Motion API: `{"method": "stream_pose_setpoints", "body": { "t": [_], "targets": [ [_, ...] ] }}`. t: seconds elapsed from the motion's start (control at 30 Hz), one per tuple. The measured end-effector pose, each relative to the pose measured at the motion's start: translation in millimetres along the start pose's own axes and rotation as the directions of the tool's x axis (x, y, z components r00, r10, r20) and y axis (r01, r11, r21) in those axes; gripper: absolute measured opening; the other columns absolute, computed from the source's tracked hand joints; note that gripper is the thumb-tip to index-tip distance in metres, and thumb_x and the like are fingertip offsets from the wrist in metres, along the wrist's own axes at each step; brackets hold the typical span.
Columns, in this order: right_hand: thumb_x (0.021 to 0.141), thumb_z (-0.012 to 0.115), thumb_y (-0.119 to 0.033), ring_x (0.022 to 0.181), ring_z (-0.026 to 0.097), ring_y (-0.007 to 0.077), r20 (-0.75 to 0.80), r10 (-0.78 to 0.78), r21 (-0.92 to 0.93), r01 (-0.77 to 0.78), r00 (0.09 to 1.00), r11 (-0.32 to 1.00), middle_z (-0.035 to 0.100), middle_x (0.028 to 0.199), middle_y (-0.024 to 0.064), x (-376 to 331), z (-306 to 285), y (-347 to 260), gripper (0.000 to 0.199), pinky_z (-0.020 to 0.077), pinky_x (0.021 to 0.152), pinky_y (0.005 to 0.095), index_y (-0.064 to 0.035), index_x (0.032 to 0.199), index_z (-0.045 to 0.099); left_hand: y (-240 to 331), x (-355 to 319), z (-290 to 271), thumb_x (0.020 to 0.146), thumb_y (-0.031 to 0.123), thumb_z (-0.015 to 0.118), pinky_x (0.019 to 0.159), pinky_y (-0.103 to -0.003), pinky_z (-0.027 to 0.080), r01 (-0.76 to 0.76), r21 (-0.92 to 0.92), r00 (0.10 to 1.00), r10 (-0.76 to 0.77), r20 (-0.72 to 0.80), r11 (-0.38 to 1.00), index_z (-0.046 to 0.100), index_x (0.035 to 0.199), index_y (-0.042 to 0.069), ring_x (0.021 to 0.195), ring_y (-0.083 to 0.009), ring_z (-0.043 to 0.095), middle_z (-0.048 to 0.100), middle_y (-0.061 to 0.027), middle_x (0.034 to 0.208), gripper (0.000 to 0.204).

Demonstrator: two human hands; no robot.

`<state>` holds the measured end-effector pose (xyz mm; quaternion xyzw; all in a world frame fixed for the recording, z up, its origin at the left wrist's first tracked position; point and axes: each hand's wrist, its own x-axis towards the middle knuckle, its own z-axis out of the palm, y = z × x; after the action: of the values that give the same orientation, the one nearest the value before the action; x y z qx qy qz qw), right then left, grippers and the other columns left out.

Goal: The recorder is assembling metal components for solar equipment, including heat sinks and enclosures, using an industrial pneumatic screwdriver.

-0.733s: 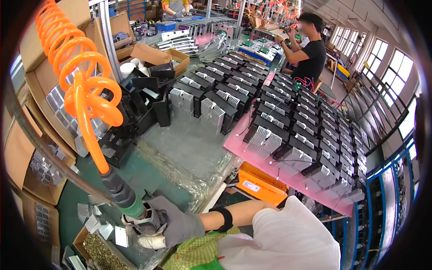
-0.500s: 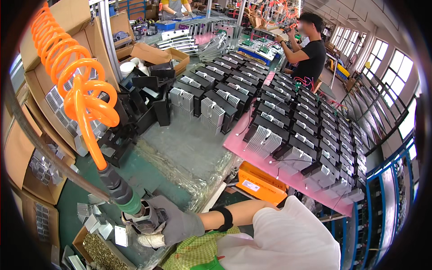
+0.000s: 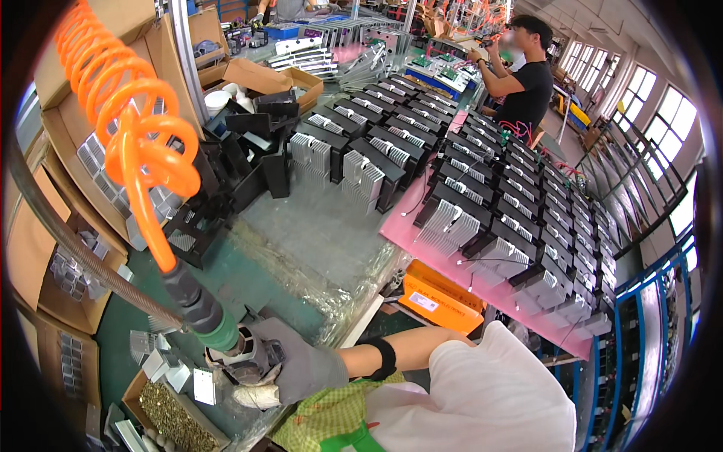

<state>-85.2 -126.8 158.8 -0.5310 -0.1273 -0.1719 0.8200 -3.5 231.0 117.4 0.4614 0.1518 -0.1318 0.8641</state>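
My right hand, in a grey glove with worn pale fingertips, comes in from the lower right. Its fingers are wrapped round an air tool, whose green collar and black fitting join an orange coiled hose. The glove and the lower edge hide most of the tool's body. Beside the hand lie silver metal brackets and an open cardboard box of small brass-coloured screws. I cannot see my left hand.
Rows of black units with silver heat sinks fill the bench, partly on pink sheeting. Black housings are piled at the left. An orange box sits below the bench edge. A co-worker stands at the far right.
The view has shifted slightly, so the bench items sit a little further right. My right hand keeps its grip on the air tool. The far worker at the top has leaned partly out of view.
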Motion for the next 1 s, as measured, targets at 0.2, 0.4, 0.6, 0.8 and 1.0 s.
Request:
{"method": "stream_pose_setpoints", "body": {
  "t": [0.2, 0.4, 0.6, 0.8, 1.0],
  "targets": [
    [0.081, 0.075, 0.001, 0.1, 0.059, 0.0123, 0.008, 0.017, 0.282, -0.019, 1.0, 0.959, 0.062, 0.117, 0.0048, -7, 2, -12, 0.046, 0.0475, 0.087, 0.03, 0.0013, 0.123, 0.054, -73, -65, 58, 0.096, 0.031, 0.061, 0.048, -0.029, 0.044, 0.569, -0.313, 0.74, -0.308, 0.597, 0.76, 0.057, 0.102, 0.01, 0.069, -0.0152, 0.055, 0.056, -0.005, 0.088, 0.023],
    [0.083, 0.079, -0.013, 0.09, 0.068, 0.0189, 0.18, -0.142, 0.41, 0.057, 0.973, 0.91, 0.063, 0.118, 0.0156, -11, -21, -21, 0.059, 0.0592, 0.076, 0.0324, -0.0017, 0.133, 0.05, -151, -77, 92, 0.104, 0.043, 0.044, 0.047, -0.022, 0.026, 0.471, 0.24, 0.595, -0.506, 0.624, 0.849, 0.052, 0.077, 0.007, 0.045, -0.0036, 0.031, 0.039, 0.0051, 0.057, 0.046],
    [0.076, 0.087, -0.021, 0.089, 0.069, 0.0232, -0.088, 0.286, 0.519, -0.201, 0.954, 0.831, 0.062, 0.118, 0.0143, -32, -9, -49, 0.073, 0.0607, 0.076, 0.0369, -0.0156, 0.138, 0.048, -178, -70, 109, 0.107, 0.05, 0.032, 0.051, -0.021, 0.028, 0.599, 0.067, 0.457, -0.409, 0.79, 0.798, 0.052, 0.075, 0.011, 0.044, -0.0057, 0.028, 0.035, 0.0056, 0.056, 0.054],
    [0.078, 0.083, -0.018, 0.086, 0.067, 0.022, 0.037, 0.161, 0.458, -0.16, 0.986, 0.875, 0.06, 0.12, 0.0132, -30, -31, -20, 0.07, 0.0594, 0.072, 0.0404, -0.0149, 0.138, 0.046, -184, -73, 109, 0.105, 0.056, 0.029, 0.049, -0.022, 0.028, 0.577, 0.057, 0.451, -0.376, 0.809, 0.815, 0.053, 0.072, 0.012, 0.043, -0.0066, 0.028, 0.036, 0.0047, 0.052, 0.06],
    [0.081, 0.08, -0.015, 0.083, 0.064, 0.0207, 0.163, 0.052, 0.381, -0.111, 0.985, 0.918, 0.058, 0.122, 0.0121, -22, -35, -19, 0.068, 0.0582, 0.069, 0.0438, -0.0143, 0.138, 0.044, -185, -70, 109, 0.104, 0.059, 0.027, 0.045, -0.023, 0.026, 0.643, 0.091, 0.412, -0.444, 0.796, 0.76, 0.05, 0.066, 0.012, 0.043, -0.0072, 0.029, 0.036, 0.0044, 0.049, 0.065]
  ]
}}
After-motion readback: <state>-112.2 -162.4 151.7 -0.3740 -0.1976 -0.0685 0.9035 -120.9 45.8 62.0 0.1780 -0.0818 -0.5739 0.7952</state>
